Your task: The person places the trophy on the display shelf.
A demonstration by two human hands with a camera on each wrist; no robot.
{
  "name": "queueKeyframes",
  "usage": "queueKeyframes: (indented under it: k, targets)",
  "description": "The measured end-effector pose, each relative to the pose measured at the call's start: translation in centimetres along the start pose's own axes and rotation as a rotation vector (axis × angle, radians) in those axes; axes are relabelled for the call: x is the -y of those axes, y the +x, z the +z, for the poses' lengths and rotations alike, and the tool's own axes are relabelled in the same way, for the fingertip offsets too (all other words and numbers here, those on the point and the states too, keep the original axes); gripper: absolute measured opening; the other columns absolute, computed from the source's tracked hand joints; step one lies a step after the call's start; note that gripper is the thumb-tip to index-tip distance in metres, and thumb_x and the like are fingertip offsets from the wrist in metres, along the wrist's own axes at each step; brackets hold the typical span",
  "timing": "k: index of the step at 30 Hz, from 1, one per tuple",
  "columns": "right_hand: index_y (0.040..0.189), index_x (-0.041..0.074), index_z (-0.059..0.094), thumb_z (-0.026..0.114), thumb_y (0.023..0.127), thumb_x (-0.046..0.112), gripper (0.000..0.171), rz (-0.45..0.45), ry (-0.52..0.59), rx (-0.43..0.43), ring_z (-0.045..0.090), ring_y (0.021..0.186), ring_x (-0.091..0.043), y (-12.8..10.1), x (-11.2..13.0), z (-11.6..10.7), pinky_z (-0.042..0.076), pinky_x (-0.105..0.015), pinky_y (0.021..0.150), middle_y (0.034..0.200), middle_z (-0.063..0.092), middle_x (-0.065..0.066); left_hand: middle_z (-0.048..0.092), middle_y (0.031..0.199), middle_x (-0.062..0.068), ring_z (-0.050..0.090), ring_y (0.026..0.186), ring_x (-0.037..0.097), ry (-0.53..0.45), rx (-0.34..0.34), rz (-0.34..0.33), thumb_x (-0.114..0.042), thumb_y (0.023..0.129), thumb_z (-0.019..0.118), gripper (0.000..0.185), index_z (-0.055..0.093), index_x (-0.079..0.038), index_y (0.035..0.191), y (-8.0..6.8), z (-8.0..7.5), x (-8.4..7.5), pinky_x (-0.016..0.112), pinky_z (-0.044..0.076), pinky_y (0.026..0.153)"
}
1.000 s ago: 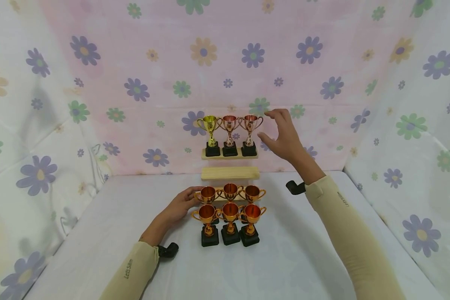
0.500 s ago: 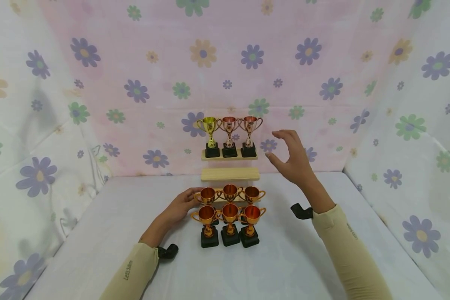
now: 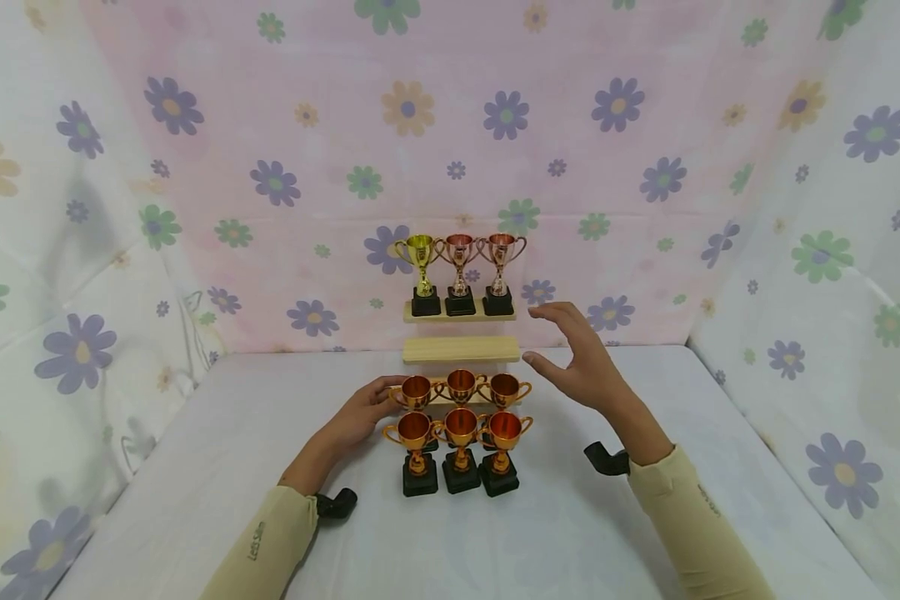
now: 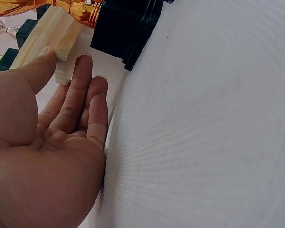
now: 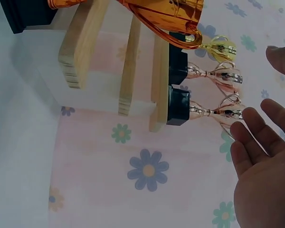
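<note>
Left hand [image 3: 356,417] lies flat on the white tabletop [image 3: 570,533], fingers straight and relaxed, with the fingertips [image 4: 85,61] touching the end of the lowest wooden shelf [image 4: 52,38]. It holds nothing. Just beside it stand six orange-gold trophy cups in two rows of three: the back row [image 3: 461,386] sits on that lowest shelf, and the front row [image 3: 459,446] stands on the tabletop on black bases.

Right hand [image 3: 581,358] hovers in the air to the right of the shelves, fingers spread and loosely bent, thumb pointing toward the empty middle shelf [image 3: 461,348]; it grips nothing and touches nothing. On the top shelf [image 3: 459,315], three more trophies stand upright in a line: a yellow-gold cup [image 3: 420,271] on the left and two copper-pink cups [image 3: 480,268] beside it. A pink flowered cloth [image 3: 450,125] hangs behind the shelves.
</note>
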State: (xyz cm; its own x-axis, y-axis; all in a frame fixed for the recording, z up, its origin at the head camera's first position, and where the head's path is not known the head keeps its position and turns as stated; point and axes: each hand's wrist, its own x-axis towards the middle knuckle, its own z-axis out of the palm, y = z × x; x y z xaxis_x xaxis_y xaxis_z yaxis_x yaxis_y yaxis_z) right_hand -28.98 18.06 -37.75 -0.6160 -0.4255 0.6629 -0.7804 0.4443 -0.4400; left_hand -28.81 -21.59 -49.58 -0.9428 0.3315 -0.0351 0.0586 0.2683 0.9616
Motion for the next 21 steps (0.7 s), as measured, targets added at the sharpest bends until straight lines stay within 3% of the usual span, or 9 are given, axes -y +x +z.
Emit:
queueKeyframes:
  k: [7,13,21]
  targets:
    - [0.144,0.009,0.06,0.085,0.092,0.011,0.058,-0.013,0.05,0.083,0.057,0.131,-0.026,-0.8,-0.5,0.6,0.05,-0.049,0.109,0.141,0.061,-0.008,0.068,0.14,0.01,0.061,0.131,0.034,0.01,-0.005,0.0,-0.027,0.111,0.059,0.049,0.049,-0.014,0.157,0.0,0.0,-0.1,0.064,0.029,0.122]
    - [0.144,0.012,0.06,0.085,0.092,0.013,0.058,-0.032,0.132,0.193,0.061,0.124,-0.025,-1.0,-0.6,1.2,0.054,-0.05,0.105,0.136,0.063,-0.009,0.067,0.141,0.01,0.061,0.131,0.033,0.021,-0.009,0.004,-0.028,0.112,0.057,0.047,0.05,-0.015,0.157,0.1,0.1,-0.1,0.063,0.03,0.122]
    - [0.144,0.013,0.06,0.086,0.091,0.013,0.059,-0.04,0.154,0.302,0.064,0.12,-0.024,-1.2,-0.1,1.6,0.056,-0.046,0.103,0.13,0.064,-0.001,0.066,0.143,0.01,0.06,0.134,0.033,-0.022,0.005,0.009,-0.031,0.111,0.058,0.051,0.048,-0.013,0.158,-0.1,0.0,0.0,0.062,0.03,0.122]
